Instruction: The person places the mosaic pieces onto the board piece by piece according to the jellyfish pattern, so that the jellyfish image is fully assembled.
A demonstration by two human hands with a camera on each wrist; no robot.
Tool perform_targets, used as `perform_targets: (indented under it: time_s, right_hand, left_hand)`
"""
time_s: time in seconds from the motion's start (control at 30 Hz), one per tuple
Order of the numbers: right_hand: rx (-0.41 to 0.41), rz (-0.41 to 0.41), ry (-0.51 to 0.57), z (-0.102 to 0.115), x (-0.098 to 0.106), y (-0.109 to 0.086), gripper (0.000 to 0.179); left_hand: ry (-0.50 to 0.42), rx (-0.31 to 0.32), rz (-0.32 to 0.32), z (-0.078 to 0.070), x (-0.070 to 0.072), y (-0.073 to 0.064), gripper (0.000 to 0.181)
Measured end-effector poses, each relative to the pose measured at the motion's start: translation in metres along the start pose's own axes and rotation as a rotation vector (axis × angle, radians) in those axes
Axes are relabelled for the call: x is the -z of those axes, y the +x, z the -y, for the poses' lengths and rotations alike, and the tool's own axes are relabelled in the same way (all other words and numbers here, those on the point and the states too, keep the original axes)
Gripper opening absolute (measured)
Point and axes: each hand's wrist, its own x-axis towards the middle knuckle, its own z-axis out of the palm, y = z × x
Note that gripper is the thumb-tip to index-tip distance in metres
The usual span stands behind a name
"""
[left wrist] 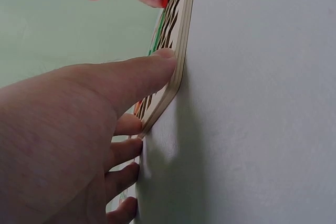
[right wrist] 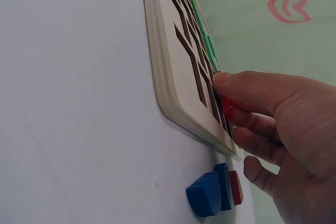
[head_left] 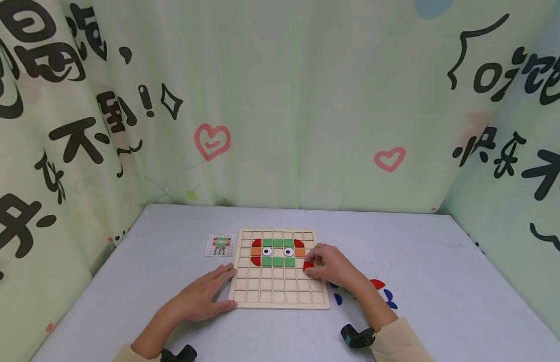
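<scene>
A wooden grid board (head_left: pixel 280 298) lies on the table, with green, orange and red pieces and two eye pieces (head_left: pixel 266 251) set in its upper rows. My right hand (head_left: pixel 334 266) pinches a red piece with a rounded side (head_left: pixel 308 265) over the board's right side, just below the orange square there. In the right wrist view, thumb and forefinger hold this red piece (right wrist: pixel 226 106) right at the grid. Along the board's left edge rests my left hand (head_left: pixel 198 297), fingers extended, with the thumb at the lower left corner.
A small picture card (head_left: pixel 220 245) with a green and red figure lies left of the board. Right of it are scattered blue pieces (head_left: pixel 337 299) and a loose red piece (head_left: pixel 378 284), partly behind the right forearm. A printed curtain (head_left: pixel 298 100) surrounds the table.
</scene>
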Motion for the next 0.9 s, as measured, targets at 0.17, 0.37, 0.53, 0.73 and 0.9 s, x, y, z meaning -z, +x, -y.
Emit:
perform_targets:
  time_s: [0.17, 0.37, 0.53, 0.73, 0.9]
  right_hand:
    - [0.038, 0.003, -0.001, 0.0013, 0.0000, 0.0023, 0.011]
    - [0.059, -0.016, 0.013, 0.0036, -0.0004, 0.0044, 0.015]
    - [0.037, -0.066, -0.004, 0.0047, -0.0001, 0.0050, 0.015]
    - [0.040, -0.070, -0.017, 0.0050, -0.0009, 0.0052, 0.011]
    - [0.041, -0.070, -0.009, 0.0057, -0.0042, 0.0071, 0.012]
  left_hand:
    - [0.005, -0.029, -0.014, 0.0017, -0.0002, 0.0004, 0.077]
    - [0.009, -0.027, -0.014, 0.0034, -0.0017, 0.0019, 0.078]
    - [0.014, -0.031, -0.019, 0.0040, -0.0017, 0.0017, 0.077]
    - [0.010, -0.026, -0.018, 0.0034, -0.0011, 0.0014, 0.077]
    - [0.009, -0.019, -0.014, 0.0032, -0.0018, 0.0017, 0.078]
